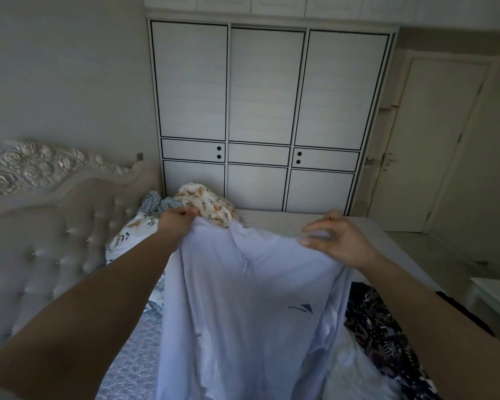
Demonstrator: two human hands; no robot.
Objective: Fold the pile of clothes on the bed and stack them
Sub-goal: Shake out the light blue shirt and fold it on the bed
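A pale lavender zip-front top with a small dark logo hangs in the air over the bed. My left hand pinches its upper left edge. On the other side, my right hand holds the upper right edge between thumb and curled fingers. The garment drapes down between my two forearms and hides the mattress beneath it. A dark patterned garment lies on the bed at the lower right.
A crumpled floral duvet and a blue checked cloth lie near the tufted headboard at the left. A white wardrobe stands beyond the bed. A door is at the right, a white table corner below it.
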